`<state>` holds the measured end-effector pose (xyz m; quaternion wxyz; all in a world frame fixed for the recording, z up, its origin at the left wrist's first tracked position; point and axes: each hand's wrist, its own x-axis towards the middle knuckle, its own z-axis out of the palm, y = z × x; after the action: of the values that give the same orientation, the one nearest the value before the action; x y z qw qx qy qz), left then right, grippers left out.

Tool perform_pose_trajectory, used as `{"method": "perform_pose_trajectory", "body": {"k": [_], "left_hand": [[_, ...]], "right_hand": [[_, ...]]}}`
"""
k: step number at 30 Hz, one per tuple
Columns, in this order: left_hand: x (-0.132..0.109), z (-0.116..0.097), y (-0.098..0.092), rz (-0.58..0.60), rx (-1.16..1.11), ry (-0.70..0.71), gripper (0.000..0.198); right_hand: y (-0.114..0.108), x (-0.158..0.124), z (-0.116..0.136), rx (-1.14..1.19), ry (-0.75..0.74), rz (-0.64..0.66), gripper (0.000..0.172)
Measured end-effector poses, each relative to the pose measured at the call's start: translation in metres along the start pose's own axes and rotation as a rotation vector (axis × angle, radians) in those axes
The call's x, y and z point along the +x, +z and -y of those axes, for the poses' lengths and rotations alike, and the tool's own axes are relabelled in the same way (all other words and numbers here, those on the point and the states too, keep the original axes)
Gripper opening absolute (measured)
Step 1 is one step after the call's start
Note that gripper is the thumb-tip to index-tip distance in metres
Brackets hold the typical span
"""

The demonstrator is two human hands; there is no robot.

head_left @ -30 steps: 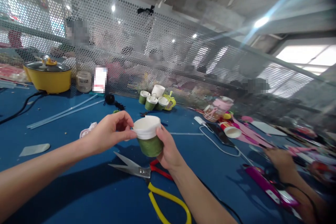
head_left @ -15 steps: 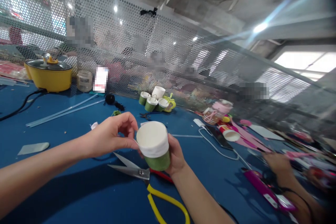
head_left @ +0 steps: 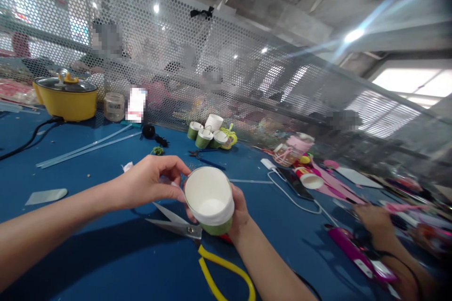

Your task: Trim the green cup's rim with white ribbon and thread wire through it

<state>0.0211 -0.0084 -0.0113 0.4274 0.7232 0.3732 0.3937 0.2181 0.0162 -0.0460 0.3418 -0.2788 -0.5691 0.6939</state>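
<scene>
Above a blue worktable (head_left: 88, 254), near the middle of the view, the person is holding a paper cup (head_left: 209, 197) in the air with both hands. The right hand (head_left: 241, 214) is wrapping round the far side of the cup, fingers clamped on its green lower half. The left hand (head_left: 150, 183) is pinching thumb and fingertips together on the white band at the cup's rim. The cup is hanging clear of the table, just over a pair of scissors (head_left: 178, 226) lying flat with yellow and red handles.

A second ago the cup was standing upright, showing its green side. Now it is tipping toward the camera, and its mouth is showing the white inside and bottom. Judging from that, the hands are turning the cup to work along the band, not setting it down.

Farther back, more green cups (head_left: 208, 134) are standing by a mesh screen (head_left: 247, 70). At right, a co-worker's hand (head_left: 374, 218) is resting on the table.
</scene>
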Motion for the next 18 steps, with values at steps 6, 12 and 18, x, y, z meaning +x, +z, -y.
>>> {"method": "perform_pose_trajectory", "body": {"k": [6,12,18], "left_hand": [[-0.001,-0.004,-0.003,-0.039,0.216,0.102,0.016],[-0.001,-0.005,-0.005,-0.030,0.301,0.227,0.009],[-0.001,-0.004,-0.007,-0.003,0.336,0.353,0.007]], "right_hand": [[0.000,0.000,-0.001,0.026,0.069,0.056,0.069],[-0.002,0.007,-0.007,0.179,0.172,0.342,0.071],[-0.004,0.012,-0.015,0.375,0.203,0.448,0.063]]}}
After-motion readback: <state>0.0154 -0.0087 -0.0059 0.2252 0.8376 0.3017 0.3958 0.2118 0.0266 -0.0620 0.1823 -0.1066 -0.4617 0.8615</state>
